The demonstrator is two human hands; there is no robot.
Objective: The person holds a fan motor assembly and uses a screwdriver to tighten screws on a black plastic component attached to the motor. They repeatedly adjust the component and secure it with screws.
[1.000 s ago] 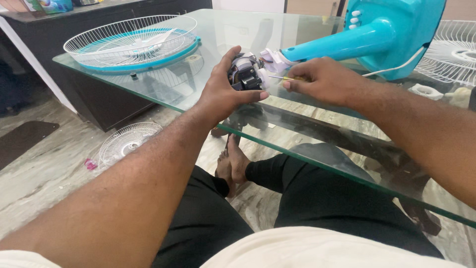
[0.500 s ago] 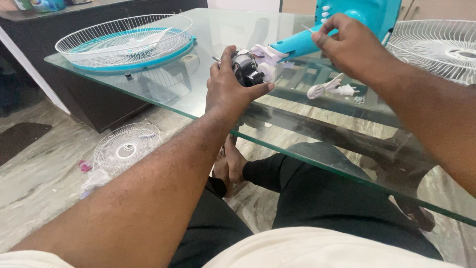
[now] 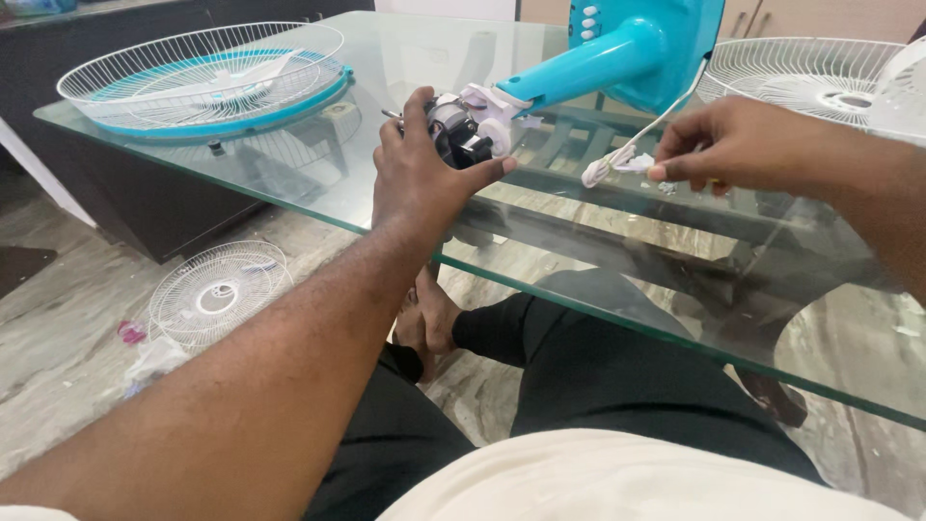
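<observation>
My left hand (image 3: 424,183) is shut around a small dark fan motor (image 3: 465,137) that sits at the end of a turquoise fan stand (image 3: 588,66) lying on the glass table (image 3: 627,323). A white cord (image 3: 610,170) runs down from the stand's turquoise base (image 3: 666,39) and ends on the glass. My right hand (image 3: 743,145) rests low over the table to the right of the motor. Its thumb and forefinger are pinched on the cord's white end.
A white and turquoise fan grille (image 3: 203,77) lies at the table's far left, another white grille (image 3: 820,77) at the far right. A third grille (image 3: 217,294) lies on the stone floor by some litter. My legs in black trousers are under the glass.
My right hand left the motor, rose to the fan base, then dropped to the white cord on the glass. My left hand has kept its hold on the motor.
</observation>
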